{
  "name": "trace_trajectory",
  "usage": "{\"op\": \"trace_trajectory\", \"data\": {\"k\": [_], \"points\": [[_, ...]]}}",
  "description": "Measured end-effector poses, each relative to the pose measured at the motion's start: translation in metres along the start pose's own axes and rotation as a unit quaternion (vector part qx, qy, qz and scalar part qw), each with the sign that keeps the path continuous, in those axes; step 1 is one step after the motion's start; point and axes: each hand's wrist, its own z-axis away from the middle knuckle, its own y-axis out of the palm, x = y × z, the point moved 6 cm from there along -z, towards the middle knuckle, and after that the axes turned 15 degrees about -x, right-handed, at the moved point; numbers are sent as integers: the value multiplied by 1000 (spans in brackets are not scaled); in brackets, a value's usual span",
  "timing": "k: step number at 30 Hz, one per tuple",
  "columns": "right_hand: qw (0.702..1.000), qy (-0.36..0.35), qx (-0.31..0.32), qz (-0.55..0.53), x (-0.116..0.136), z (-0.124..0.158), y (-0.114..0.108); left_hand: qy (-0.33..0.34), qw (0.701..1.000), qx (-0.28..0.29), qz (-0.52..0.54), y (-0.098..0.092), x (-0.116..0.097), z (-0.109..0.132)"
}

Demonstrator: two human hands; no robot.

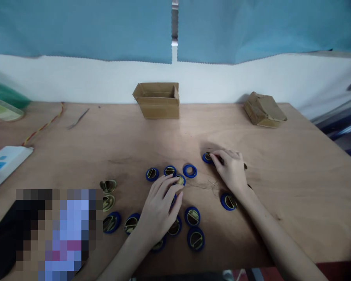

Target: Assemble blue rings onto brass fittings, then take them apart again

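Several round blue-rimmed parts with brass centres lie on the wooden table point(105, 140). My left hand point(160, 208) rests over the group near the front, its fingertips pinched on one blue part point(180, 180). My right hand point(231, 169) reaches farther back, with its fingers closed on another blue part point(207, 157). An empty blue ring point(190, 171) sits between the two hands. Two more blue parts point(152, 174) lie just left of it. Other blue parts point(195, 239) lie beside and under my left wrist, and one blue part point(228, 201) lies under my right wrist.
Two bare brass pieces point(108, 186) lie left of the group. An open cardboard box point(157, 100) stands at the back centre, a closed box point(265, 110) at the back right. Tweezers point(78, 118), a red-yellow wire point(43, 125) and a white power strip point(4, 162) are on the left.
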Motion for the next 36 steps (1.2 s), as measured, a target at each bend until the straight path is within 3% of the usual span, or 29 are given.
{"op": "trace_trajectory", "data": {"k": [7,10,13,16,20,25,30,33,36], "points": [[989,-81,5,121,20,1,-2,-9,1000,-23,-8,-5,5,-3],[990,-120,73,11,39,7,0,-10,999,-32,-12,-7,9,-5],[965,-151,172,-125,54,21,8,-16,999,-46,-22,-11,14,-7],[951,-162,212,-158,56,33,16,-31,998,-50,-21,-17,20,-10],[954,-154,210,-149,54,39,22,-81,996,-32,-5,-31,31,-17],[965,-133,169,-151,57,31,11,-144,989,-15,-42,-63,54,-18],[971,-111,120,-175,58,24,-4,-199,970,-2,-141,-102,78,8],[973,-104,109,-176,60,24,-9,-181,961,-22,-207,-124,84,27],[974,-102,114,-170,65,25,-10,-175,952,-21,-251,-132,93,48]]}}
